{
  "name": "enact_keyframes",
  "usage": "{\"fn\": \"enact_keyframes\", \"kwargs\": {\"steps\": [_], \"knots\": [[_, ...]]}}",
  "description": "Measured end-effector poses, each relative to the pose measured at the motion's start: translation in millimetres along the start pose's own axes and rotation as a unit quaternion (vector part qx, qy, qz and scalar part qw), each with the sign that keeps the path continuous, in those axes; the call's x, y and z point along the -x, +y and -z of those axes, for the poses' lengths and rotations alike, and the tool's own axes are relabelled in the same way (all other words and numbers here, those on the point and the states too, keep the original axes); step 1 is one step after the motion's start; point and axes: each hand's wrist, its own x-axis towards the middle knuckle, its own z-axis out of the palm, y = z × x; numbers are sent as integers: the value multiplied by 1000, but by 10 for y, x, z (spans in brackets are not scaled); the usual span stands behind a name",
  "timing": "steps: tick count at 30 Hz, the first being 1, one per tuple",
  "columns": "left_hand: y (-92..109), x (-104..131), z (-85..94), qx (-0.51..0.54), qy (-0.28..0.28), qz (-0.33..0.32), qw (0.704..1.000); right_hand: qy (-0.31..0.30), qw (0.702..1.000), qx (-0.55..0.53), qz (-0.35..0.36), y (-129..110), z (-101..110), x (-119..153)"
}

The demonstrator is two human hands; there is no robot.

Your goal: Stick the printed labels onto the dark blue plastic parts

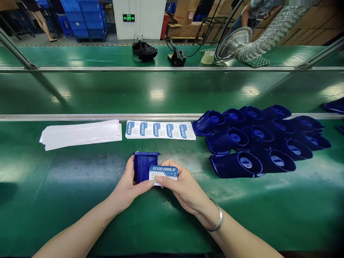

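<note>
My left hand [129, 186] grips a dark blue plastic housing [141, 165] by its left side, the flanged end facing up. Between the thumb and fingers of my right hand [182, 186] is a blue and white label [163, 171] printed "DC52Q-5000L/H". It lies in front of the housing's right side; whether it is stuck there I cannot tell. My left thumb reaches to the label's lower left corner. Beyond my hands lies a sheet of printed labels [161, 129], with a stack of blank white strips [82, 134] to its left.
Several blue housings [236, 165] lie on their sides in rows at the right of the green table [107, 229]. A metal rail [80, 117] runs behind them. On the far bench are a black device [144, 51], a small black stand [177, 57] and a foil duct [271, 34]. A person [252, 14] stands beyond.
</note>
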Motion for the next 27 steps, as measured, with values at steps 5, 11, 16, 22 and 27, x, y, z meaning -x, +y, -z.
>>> {"fn": "enact_keyframes", "kwargs": {"steps": [5, 11, 16, 22, 27], "knots": [[-7, -7, -7, 5, 3, -1, 1000, -2, 1000, 2, 3, 9, -2, -8], [-18, -10, 3, 13, -2, -1, 1000, 3, 1000, -3, 1, 9, -5, -5], [-20, -8, 2, 13, -2, -1, 1000, 2, 1000, -4, 0, 13, 5, -3], [-14, 0, -8, 15, 0, 0, 1000, 6, 1000, -3, -4, 4, -2, -7], [-1, 1, -23, 10, 7, 1, 1000, 5, 1000, -3, -5, 12, -10, -3]]}}
